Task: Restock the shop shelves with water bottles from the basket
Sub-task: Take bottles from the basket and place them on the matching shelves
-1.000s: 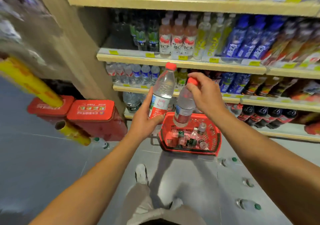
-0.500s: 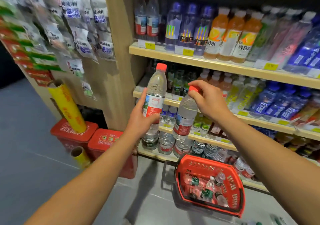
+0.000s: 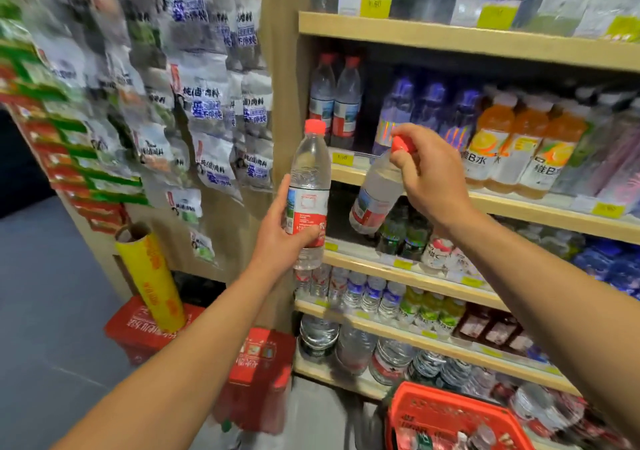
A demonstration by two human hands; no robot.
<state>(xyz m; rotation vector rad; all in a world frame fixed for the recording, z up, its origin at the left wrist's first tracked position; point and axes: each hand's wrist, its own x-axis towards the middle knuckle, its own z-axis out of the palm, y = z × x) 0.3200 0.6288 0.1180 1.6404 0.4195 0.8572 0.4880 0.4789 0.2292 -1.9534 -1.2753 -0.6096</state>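
My left hand (image 3: 282,233) grips an upright water bottle (image 3: 309,186) with a red cap and red label, held around its lower half. My right hand (image 3: 431,176) grips a second water bottle (image 3: 375,195) by its red cap and neck, and this bottle hangs tilted with its base toward the shelves. Both bottles are in front of the wooden shelf (image 3: 349,169) where two matching red-capped bottles (image 3: 334,103) stand at the left end. The red basket (image 3: 446,418) sits on the floor at the bottom right with several bottles inside.
Shelves to the right hold purple, orange and other drinks (image 3: 512,138). Hanging snack packets (image 3: 204,103) cover the shelf's side panel. Red crates (image 3: 256,377) and a yellow roll (image 3: 152,276) stand on the floor at the left. Large water bottles (image 3: 353,349) fill the bottom shelf.
Both hands have risen with their bottles toward the upper shelf with the red-capped bottles. The view has tilted upward, and the basket has slid to the bottom edge. The right bottle now tilts.
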